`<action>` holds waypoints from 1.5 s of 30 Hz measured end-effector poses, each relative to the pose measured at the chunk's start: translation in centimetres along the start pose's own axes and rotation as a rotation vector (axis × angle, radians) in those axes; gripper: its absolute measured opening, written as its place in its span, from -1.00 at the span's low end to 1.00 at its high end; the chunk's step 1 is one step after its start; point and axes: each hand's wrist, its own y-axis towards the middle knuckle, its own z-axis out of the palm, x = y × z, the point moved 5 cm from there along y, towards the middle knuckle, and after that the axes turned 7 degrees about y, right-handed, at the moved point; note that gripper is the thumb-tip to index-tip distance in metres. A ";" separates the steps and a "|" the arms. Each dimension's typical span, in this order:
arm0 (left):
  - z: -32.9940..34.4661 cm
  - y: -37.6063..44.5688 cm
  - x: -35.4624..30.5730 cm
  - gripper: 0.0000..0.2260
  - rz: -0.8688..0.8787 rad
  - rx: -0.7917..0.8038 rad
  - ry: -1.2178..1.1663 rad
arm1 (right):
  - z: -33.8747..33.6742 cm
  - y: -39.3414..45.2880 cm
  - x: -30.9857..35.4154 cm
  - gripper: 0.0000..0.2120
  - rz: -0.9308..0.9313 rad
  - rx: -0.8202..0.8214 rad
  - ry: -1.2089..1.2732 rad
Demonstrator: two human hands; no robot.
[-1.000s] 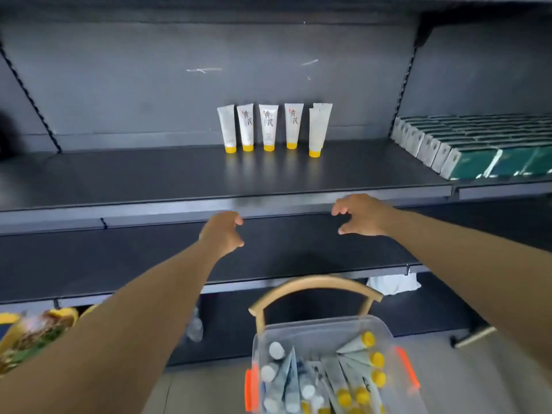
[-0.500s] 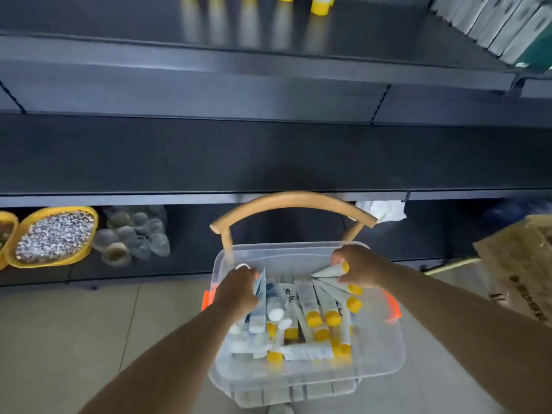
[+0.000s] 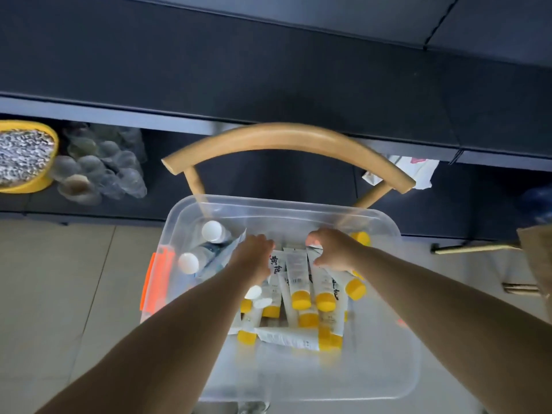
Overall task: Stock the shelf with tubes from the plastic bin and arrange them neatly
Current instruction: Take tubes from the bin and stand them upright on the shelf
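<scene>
A clear plastic bin (image 3: 268, 204) with orange latches sits on a chair below me. Several white tubes with yellow caps (image 3: 298, 273) lie jumbled inside it, and white-capped tubes (image 3: 213, 231) lie at its left end. Both hands are down in the bin. My left hand (image 3: 254, 255) lies over the flat end of a lettered tube, its fingers curled downward and hidden, so its grip is unclear. My right hand (image 3: 331, 249) pinches the crimped end of a yellow-capped tube (image 3: 324, 282). The dark shelf (image 3: 268, 70) runs across the top of the view.
The chair's curved wooden back (image 3: 283, 138) arches between the bin and the shelf. On the lowest shelf stand a yellow bowl (image 3: 27, 156) and clear cups (image 3: 101, 168). A white bag (image 3: 409, 171) hangs at right. A cardboard box (image 3: 537, 264) stands on the tiled floor.
My view dropped from the shelf's row of standing tubes to the bin. Both hands came down from the shelf edge into the bin and moved toward its middle.
</scene>
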 end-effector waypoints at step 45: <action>3.2 2.6 -1.2 -0.52 0.028 0.170 -0.152 | 2.5 2.8 -0.7 -0.51 0.016 0.273 0.173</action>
